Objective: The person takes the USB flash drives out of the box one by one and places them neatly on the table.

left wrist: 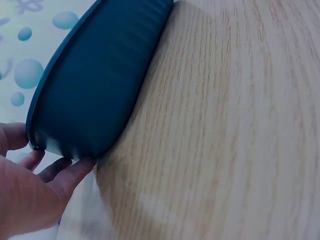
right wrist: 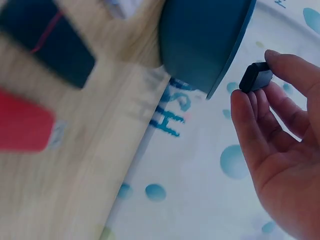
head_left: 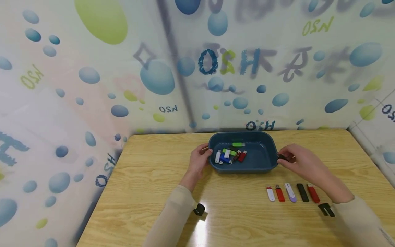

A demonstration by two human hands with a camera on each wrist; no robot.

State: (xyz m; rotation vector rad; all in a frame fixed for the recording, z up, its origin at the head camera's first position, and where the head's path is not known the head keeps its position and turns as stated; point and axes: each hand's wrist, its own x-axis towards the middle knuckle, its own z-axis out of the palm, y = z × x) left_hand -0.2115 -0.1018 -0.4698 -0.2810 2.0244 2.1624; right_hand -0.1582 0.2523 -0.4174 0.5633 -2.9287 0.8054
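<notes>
A dark blue plastic bin (head_left: 257, 154) stands at the back of the table. My left hand (head_left: 198, 161) holds its left end, thumb at the rim and fingers against the outer wall. Several USB sticks lie piled in the bin's left half, among them a green one (head_left: 237, 144), a white one (head_left: 217, 156) and a dark red one (head_left: 242, 156). Beside the bin's right end, my right hand (head_left: 303, 163) pinches a black USB stick (right wrist: 256, 76) between thumb and fingers. In the right wrist view the stick is held up, apart from the bin's wall.
In front of the bin's right end, several USB sticks lie in a row on the wooden table (head_left: 148, 192): a white and red one (head_left: 270, 193), a red one (head_left: 280, 193), a white and purple one (head_left: 290, 192), a black one (head_left: 303, 192) and a dark red one (head_left: 313, 193).
</notes>
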